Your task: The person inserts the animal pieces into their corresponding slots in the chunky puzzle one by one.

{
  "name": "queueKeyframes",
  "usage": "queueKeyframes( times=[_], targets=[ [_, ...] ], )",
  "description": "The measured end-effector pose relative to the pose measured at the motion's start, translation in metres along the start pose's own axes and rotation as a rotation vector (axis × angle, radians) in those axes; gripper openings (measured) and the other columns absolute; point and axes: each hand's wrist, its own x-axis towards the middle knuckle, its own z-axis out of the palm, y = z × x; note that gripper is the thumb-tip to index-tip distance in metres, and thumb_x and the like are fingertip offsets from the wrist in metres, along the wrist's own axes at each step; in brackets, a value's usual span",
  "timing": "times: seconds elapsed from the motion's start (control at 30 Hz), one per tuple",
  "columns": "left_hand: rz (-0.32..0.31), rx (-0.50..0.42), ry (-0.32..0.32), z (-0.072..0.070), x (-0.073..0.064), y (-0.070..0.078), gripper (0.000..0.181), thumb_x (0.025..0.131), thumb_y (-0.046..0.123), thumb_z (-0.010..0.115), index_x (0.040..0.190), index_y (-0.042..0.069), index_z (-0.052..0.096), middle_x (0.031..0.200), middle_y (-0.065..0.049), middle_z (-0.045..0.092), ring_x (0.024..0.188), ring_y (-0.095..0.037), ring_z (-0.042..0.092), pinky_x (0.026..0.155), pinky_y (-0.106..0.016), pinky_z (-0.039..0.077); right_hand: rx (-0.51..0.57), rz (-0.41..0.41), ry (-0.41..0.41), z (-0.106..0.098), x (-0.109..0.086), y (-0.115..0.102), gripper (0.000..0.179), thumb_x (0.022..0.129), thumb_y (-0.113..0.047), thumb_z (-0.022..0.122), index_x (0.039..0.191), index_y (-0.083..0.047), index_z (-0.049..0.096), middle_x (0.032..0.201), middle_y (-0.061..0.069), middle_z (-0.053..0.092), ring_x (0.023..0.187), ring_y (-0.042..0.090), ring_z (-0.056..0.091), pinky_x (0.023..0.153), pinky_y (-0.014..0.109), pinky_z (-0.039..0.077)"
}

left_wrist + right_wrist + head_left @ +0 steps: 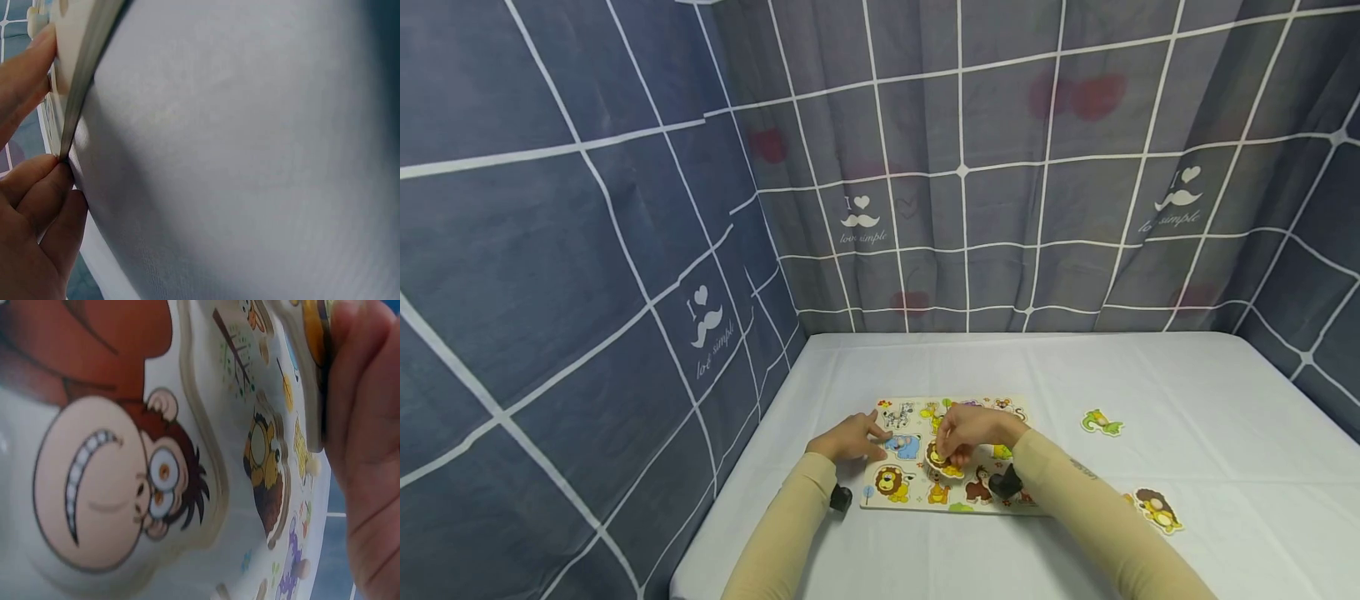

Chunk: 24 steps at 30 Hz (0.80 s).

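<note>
Sleeves (1097, 504): two, beige. Left hand (847, 438): fingers spread at left edge of puzzle board (917, 507), apparently steadying it. Right hand (977, 427): pinching lion piece (942, 467) above board's middle, seemingly to clear its surface.

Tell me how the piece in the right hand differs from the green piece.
The held piece is yellow and brown; the green piece is mostly green. The held piece is pinched by the right hand over the board; the green piece lies untouched on the cloth. Both are cut-outs with pale rims.
</note>
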Motion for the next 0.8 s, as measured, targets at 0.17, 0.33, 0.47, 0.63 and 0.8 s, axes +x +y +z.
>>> queueKeyframes(
  times=[0.17,0.33,0.47,0.63,0.8],
  targets=[
    [-0.002,0.005,-0.002,0.000,0.001,0.000,0.044,0.081,0.022,0.083,0.123,0.016,0.072,0.162,-0.017,0.032,0.152,-0.041,0.025,0.124,-0.055,0.022,0.003,-0.008,0.001,0.003,0.003,-0.004,0.010,0.091,0.000,0.065,0.089,0.002,0.074,0.069,0.006,0.070,0.054,0.011,0.061,0.053,0.022,0.054],
    [0.001,0.021,-0.003,0.000,0.003,-0.001,0.044,0.081,0.023,0.083,0.123,0.017,0.072,0.161,-0.017,0.033,0.151,-0.040,0.026,0.124,-0.055,0.023,0.015,-0.018,-0.026,0.007,0.009,-0.004,0.009,0.091,0.000,0.065,0.090,0.003,0.073,0.067,0.004,0.069,0.053,0.009,0.061,0.052,0.022,0.054],
    [0.000,0.019,-0.006,0.000,0.002,-0.001,0.043,0.082,0.023,0.082,0.123,0.017,0.072,0.161,-0.017,0.033,0.151,-0.041,0.026,0.124,-0.055,0.023,0.018,-0.025,-0.036,0.009,0.013,-0.005,0.009,0.091,0.001,0.065,0.089,0.004,0.073,0.066,0.004,0.069,0.053,0.010,0.061,0.051,0.022,0.053],
    [-0.001,0.028,-0.003,-0.001,0.003,-0.001,0.043,0.081,0.024,0.082,0.122,0.018,0.072,0.161,-0.018,0.033,0.151,-0.042,0.026,0.124,-0.057,0.023,0.003,-0.031,-0.036,0.010,0.015,-0.010,0.010,0.091,0.001,0.064,0.089,0.004,0.073,0.066,0.004,0.069,0.052,0.010,0.061,0.051,0.022,0.054],
    [-0.004,0.039,-0.008,-0.001,0.002,0.000,0.044,0.082,0.025,0.082,0.124,0.018,0.071,0.162,-0.017,0.033,0.151,-0.041,0.026,0.123,-0.056,0.023,0.011,-0.021,-0.043,0.014,0.018,-0.011,0.009,0.090,0.001,0.064,0.089,0.004,0.073,0.066,0.005,0.069,0.052,0.010,0.061,0.051,0.022,0.054]
  ],
)
